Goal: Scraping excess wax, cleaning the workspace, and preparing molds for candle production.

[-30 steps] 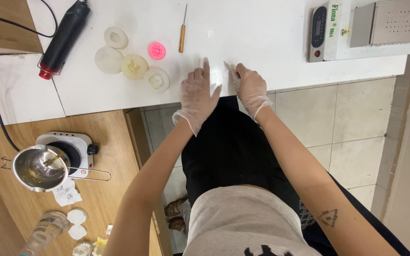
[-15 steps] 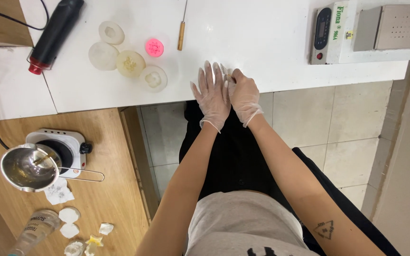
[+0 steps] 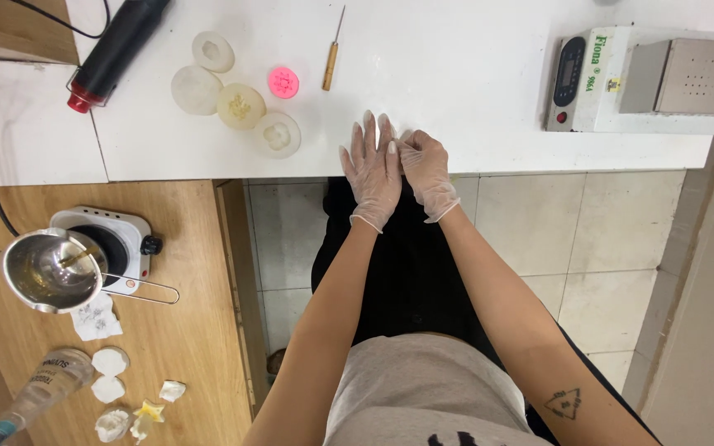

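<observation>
Two gloved hands at white table [image 3: 473, 74] edge. Left hand [image 3: 372, 169]: fingers spread flat, holding nothing. Right hand [image 3: 425, 169]: fingers curled, pinching left glove at index finger. Nearby: four pale round moulds [image 3: 240, 106], one pink mould [image 3: 283, 82], one wooden-handled pick [image 3: 331, 58].

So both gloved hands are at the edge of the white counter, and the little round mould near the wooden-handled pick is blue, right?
Not quite: the small round mould is bright pink, not blue, as the head view shows. The rest holds: both gloved hands, left hand and right hand, are at the edge of the white counter, with the wooden-handled pick nearby.
</observation>
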